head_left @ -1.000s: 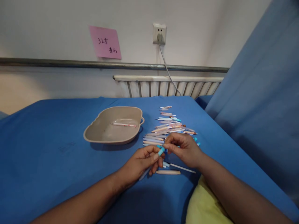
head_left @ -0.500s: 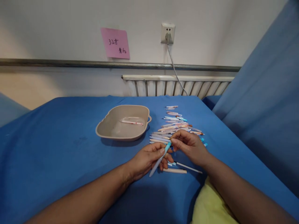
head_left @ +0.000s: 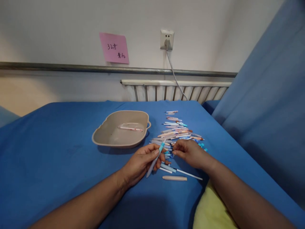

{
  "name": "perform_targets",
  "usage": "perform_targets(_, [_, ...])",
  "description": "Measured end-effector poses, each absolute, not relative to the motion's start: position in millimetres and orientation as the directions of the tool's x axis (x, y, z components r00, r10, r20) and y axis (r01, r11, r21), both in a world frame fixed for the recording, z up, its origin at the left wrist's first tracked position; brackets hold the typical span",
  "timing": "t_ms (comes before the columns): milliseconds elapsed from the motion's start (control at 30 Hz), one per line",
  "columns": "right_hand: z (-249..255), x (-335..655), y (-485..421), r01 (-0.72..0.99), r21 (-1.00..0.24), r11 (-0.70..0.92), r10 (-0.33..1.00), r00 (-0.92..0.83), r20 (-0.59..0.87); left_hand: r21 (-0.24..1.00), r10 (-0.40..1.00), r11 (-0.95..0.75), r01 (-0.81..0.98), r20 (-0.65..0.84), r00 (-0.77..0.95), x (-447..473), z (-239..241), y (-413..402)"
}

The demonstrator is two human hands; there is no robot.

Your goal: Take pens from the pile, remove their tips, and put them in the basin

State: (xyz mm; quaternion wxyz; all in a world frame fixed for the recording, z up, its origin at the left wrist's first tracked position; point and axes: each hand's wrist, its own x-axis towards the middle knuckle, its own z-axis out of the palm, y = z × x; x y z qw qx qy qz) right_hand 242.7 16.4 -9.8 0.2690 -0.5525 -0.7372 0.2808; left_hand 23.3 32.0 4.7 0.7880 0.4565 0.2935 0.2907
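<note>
My left hand (head_left: 145, 159) pinches a pen (head_left: 154, 160) with a grey barrel and a turquoise section near its upper, pale tip; the pen leans up to the right. At the near right edge of a pile of pen parts (head_left: 176, 133), my right hand (head_left: 192, 152) has thumb and fingers pressed together beside small dark blue pieces. What it grips, if anything, is hidden. Below the hands lie a cream pen barrel (head_left: 174, 178), a light blue barrel (head_left: 168, 168) and a thin white refill (head_left: 190, 174).
A beige basin (head_left: 114, 143) with one pink-and-white pen (head_left: 130, 128) in it stands left of the pile on the blue sheet (head_left: 59, 152). Yellow cloth (head_left: 212, 208) lies at the near right. A blue curtain (head_left: 257, 79) hangs at the right.
My right hand has come away from the pen's upper end and down to the pile. My left hand still holds the pen, whose pale tip now shows. The view has shifted slightly.
</note>
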Motion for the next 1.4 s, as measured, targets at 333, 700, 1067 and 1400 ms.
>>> perform_targets(333, [1.4, 227.7, 8.4, 0.844, -0.404, 0.354, 0.929, -0.366, 0.05, 0.926, 0.731, 0.34, -0.164, -0.15, 0.666, 22.3, 3.8, 32.1])
perform_targets(700, [1.9, 227.9, 15.5, -0.083, -0.992, 0.098, 0.984, -0.144, 0.109, 0.959, 0.758, 0.268, -0.097, -0.148, 0.636, 24.7, 6.6, 30.8])
perform_targets(1067, [10.0, 234.5, 11.4, 0.029, -0.985, 0.172, 0.968, -0.19, 0.164, 0.971, 0.757, 0.233, -0.046, -0.151, 0.636, 27.1, 8.5, 29.3])
perform_targets(1400, [19.4, 230.0, 9.0, -0.008, -0.982, 0.19, 0.975, -0.112, 0.19, 0.984, 0.744, 0.179, -0.003, -0.133, 0.654, 26.9, 5.7, 28.3])
